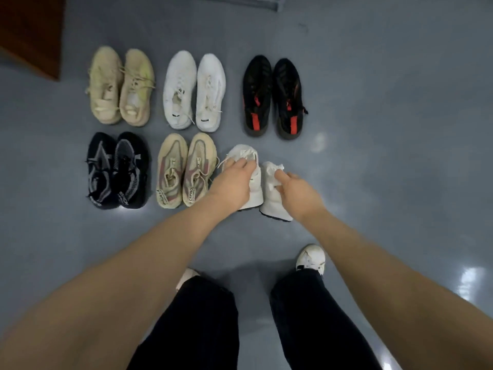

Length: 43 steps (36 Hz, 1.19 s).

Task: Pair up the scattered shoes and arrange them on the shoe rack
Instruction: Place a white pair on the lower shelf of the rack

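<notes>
- Six pairs of shoes lie on the grey floor [373, 102] in two rows of three, toes pointing toward 12 o'clock; each pair sits side by side, its two shoes touching or nearly so
- Far row, from 10 o'clock across to 1 o'clock: the beige pair [121, 85]; the white knit pair [193, 90]; the black-and-red pair [273, 96], set a little apart from the white one
- Near row, from 9 o'clock inward: the black-and-grey pair [117, 170]; the tan pair with pink streaks [185, 170], lettering on its heel tabs; the white pair [262, 188] at the middle of the view, under both hands
- The left hand [234, 182] lies over the left white shoe [244, 154], fingers curled down onto its laces and upper, gripping it; the shoe's toe shows beyond the knuckles
- The right hand [300, 190] holds the right white shoe [272, 198], thumb and fingers pinching its opening; this shoe sits slightly nearer than its mate, its dark sole edge visible at the heel
- Toward 6 o'clock, the person's dark trousers [306, 316] and two white worn sneakers [310, 259]
- A dark wooden furniture corner [32, 30] at 10 o'clock; a metal frame edge [256, 1] at 12 o'clock, too cropped to identify
</notes>
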### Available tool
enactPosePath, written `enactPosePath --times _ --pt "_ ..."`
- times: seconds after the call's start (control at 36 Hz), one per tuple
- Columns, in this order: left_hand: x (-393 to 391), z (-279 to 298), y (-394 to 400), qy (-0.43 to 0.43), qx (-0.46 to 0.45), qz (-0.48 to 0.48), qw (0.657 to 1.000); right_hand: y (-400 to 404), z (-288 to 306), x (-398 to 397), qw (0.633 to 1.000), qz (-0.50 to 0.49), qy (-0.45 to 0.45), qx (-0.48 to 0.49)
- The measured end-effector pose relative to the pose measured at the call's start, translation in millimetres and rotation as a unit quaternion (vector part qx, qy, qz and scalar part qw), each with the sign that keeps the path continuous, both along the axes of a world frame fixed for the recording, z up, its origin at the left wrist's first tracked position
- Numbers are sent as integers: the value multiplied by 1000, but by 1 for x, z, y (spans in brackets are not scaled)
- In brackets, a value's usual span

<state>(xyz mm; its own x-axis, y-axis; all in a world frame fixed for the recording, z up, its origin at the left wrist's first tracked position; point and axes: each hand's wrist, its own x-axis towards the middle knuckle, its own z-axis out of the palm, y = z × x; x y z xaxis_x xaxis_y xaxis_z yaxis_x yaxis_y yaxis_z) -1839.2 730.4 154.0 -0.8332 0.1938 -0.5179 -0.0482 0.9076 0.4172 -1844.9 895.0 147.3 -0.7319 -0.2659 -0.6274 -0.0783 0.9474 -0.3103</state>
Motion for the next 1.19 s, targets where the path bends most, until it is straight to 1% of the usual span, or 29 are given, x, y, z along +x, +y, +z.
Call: enactPosePath --times 0.11,0.19,0.25,0.36,0.47,0.64,0.75,0.97,1.11,1.19 --pt "3 50 -42 -27 2 -17 999 -40 46 -9 1000 -24 -13 -6" --pt "0 86 -79 -22 -32 -40 998 -73 86 -17 999 -38 -23 -24" --pt "-2 110 -106 -11 -47 -44 998 -96 114 -21 999 -24 -25 -29" --pt "-3 149 -144 25 -72 -50 996 -134 154 -31 999 23 29 -13" --pt "-5 186 -176 57 -106 -59 991 -166 193 -44 992 75 93 29" --pt "-31 236 -218 76 -133 -44 987 -204 243 -68 979 143 136 49" --pt "-63 263 -237 93 -145 -25 985 -228 267 -103 977 160 137 43" --pt "-125 286 -253 96 -148 10 984 -256 291 -169 980 156 122 16" --pt "-160 290 -264 98 -141 38 984 -266 293 -204 981 157 111 -1" --pt "-176 288 -272 110 -148 36 982 -272 288 -219 982 150 111 -5"
